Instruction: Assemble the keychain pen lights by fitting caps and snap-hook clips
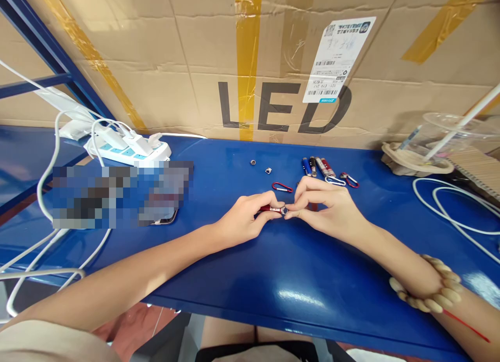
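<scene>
My left hand (246, 219) is closed around a small red mini flashlight (270, 209), held just above the blue table (273, 278). My right hand (326, 206) pinches a small dark part (285, 211) at the flashlight's tip, fingertips meeting those of the left. Beyond the hands lie a red carabiner clip (282, 187), a small metal ring (253, 162), a tiny metal piece (268, 170), several more mini flashlights (318, 166) in a row, and two more clips (344, 180). A bead bracelet (427, 289) circles my right wrist.
A white power strip (128, 148) with plugs and white cables (50, 169) sits at the back left. A phone, partly blurred out (166, 219), lies left of the hands. A large cardboard box (250, 60) marked LED walls the back. A clear plastic cup (441, 138) and cables (449, 211) occupy the right.
</scene>
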`<control>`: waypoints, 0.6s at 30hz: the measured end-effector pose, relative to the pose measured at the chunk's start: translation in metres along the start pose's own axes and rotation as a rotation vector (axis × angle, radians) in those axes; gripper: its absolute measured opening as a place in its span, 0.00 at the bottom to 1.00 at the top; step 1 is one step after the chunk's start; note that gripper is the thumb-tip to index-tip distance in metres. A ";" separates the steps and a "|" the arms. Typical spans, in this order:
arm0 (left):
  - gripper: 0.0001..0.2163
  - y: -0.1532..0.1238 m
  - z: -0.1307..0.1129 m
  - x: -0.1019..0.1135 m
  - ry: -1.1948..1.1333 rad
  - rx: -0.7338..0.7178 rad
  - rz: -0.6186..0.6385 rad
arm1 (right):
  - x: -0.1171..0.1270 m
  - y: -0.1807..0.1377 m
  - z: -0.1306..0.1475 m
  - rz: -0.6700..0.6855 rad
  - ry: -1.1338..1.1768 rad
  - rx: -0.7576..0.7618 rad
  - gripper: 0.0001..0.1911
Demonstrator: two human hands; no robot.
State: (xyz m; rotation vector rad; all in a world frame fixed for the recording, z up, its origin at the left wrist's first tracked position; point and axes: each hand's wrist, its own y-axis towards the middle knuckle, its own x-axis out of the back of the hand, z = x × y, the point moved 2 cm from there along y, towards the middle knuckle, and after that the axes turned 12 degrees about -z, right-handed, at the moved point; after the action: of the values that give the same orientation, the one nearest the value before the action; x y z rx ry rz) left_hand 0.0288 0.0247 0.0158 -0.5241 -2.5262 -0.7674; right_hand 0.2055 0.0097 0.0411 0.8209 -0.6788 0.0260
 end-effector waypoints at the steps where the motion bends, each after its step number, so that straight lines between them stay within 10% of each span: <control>1: 0.06 0.000 0.000 0.000 0.007 -0.022 -0.008 | -0.001 0.000 -0.001 -0.001 0.015 -0.027 0.12; 18: 0.09 0.002 -0.002 0.002 0.100 -0.051 -0.075 | -0.010 0.002 -0.003 0.030 0.152 -0.323 0.15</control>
State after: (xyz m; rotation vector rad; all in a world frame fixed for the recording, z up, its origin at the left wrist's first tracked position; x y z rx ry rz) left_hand 0.0290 0.0254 0.0190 -0.3990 -2.4516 -0.8654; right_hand 0.1985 0.0155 0.0359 0.4923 -0.5335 0.0052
